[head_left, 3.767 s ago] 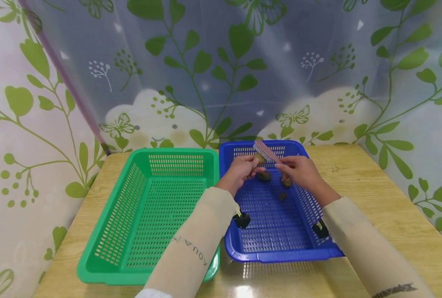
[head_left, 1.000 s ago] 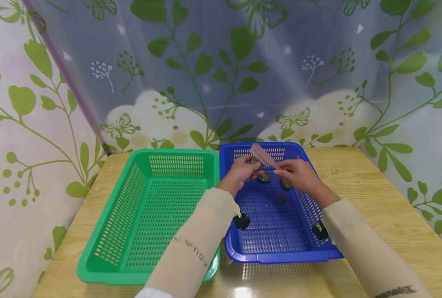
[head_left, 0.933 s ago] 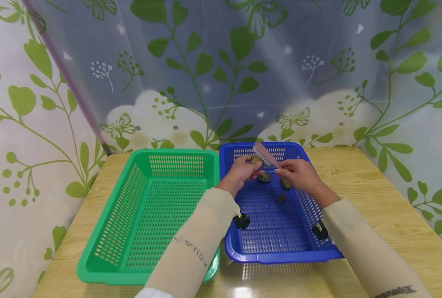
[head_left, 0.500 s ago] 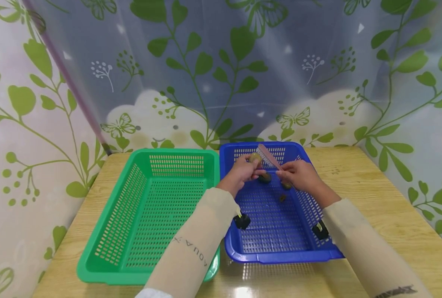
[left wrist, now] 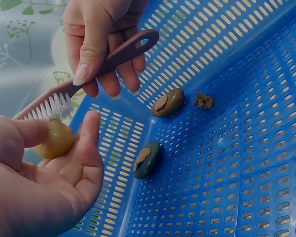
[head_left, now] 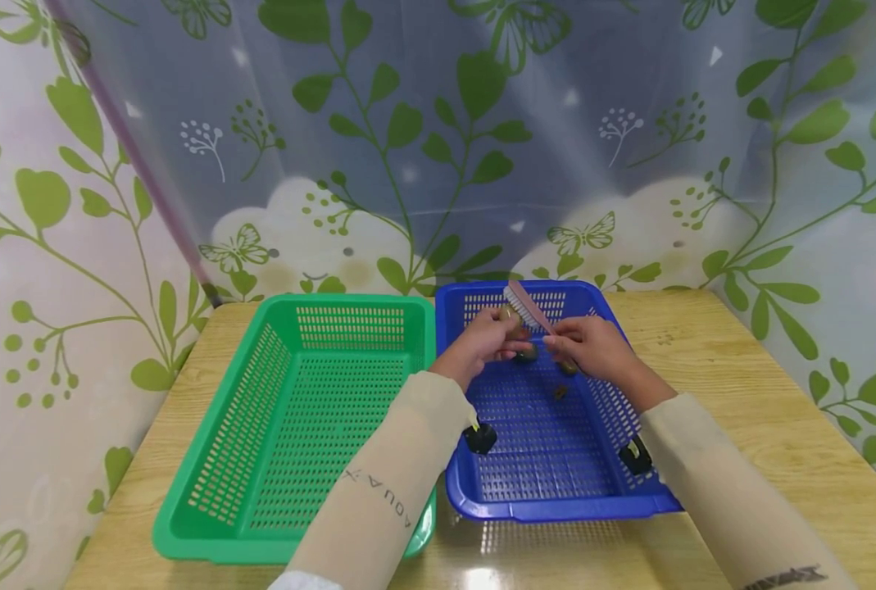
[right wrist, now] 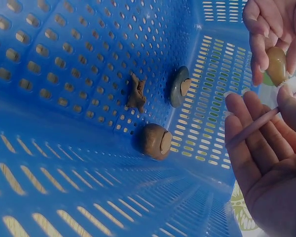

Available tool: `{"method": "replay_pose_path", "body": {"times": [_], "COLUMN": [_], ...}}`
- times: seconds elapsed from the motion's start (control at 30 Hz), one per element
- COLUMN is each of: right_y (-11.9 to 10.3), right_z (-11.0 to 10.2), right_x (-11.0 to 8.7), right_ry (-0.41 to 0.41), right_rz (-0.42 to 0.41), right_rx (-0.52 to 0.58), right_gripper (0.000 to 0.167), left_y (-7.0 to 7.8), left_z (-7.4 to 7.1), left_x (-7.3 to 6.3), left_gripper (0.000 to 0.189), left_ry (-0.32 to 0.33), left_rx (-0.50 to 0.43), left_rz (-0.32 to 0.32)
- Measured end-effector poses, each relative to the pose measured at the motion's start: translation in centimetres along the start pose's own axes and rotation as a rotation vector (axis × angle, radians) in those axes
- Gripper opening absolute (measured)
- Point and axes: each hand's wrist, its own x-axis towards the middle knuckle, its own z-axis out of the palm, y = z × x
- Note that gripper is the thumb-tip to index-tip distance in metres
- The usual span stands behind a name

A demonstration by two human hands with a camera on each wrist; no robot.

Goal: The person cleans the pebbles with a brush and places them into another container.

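My left hand [head_left: 485, 336] pinches a smooth yellowish stone [left wrist: 58, 142] between thumb and fingers above the far end of the blue basket [head_left: 556, 512]. My right hand [head_left: 592, 342] grips the handle of a pink scrubbing brush [head_left: 529, 306]; its white bristles are right at the stone's upper side in the left wrist view. Below the hands, a dark green stone [left wrist: 148, 160] and a brown stone [left wrist: 168, 102] lie on the basket floor, each with a tan mud-like patch. Near them is a crumbly brown lump [right wrist: 136, 94].
A green basket [head_left: 220, 547] stands to the left, its rim close beside the blue one. Both are on a wooden table [head_left: 733, 369] in front of a leaf-print curtain [head_left: 438, 164]. The blue basket's perforated side walls rise around the stones.
The brush has shifted back and forth over the stone, lying a little further left now than half a second ago. My left fingers have turned the stone slightly. The stones in the basket have stayed put.
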Motion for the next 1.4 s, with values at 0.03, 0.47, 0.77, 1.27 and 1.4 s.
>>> {"method": "replay_pose_path", "body": {"times": [0.03, 0.47, 0.77, 1.27, 1.4], "right_y": [0.01, -0.13, 0.05, -0.14, -0.15], "right_z": [0.00, 0.00, 0.03, 0.15, 0.07], "right_x": [0.00, 0.03, 0.16, 0.00, 0.02], "right_ry": [0.000, 0.012, -0.022, -0.047, -0.046], "right_rz": [-0.001, -0.004, 0.021, 0.026, 0.020], "right_rx": [0.010, 0.033, 0.071, 0.028, 0.047], "right_gripper": [0.034, 0.038, 0.037, 0.037, 0.037], "left_y": [-0.03, -0.46, -0.41, -0.09, -0.03], "left_z": [0.01, -0.06, -0.05, -0.20, -0.18], "left_x": [0.00, 0.37, 0.33, 0.22, 0.15], "left_gripper": [0.031, 0.037, 0.039, 0.038, 0.037], "left_ry": [-0.009, 0.058, 0.178, 0.229, 0.179], "left_rx": [0.012, 0.211, 0.122, -0.169, -0.167], "left_rz": [0.000, 0.043, 0.088, 0.074, 0.050]}}
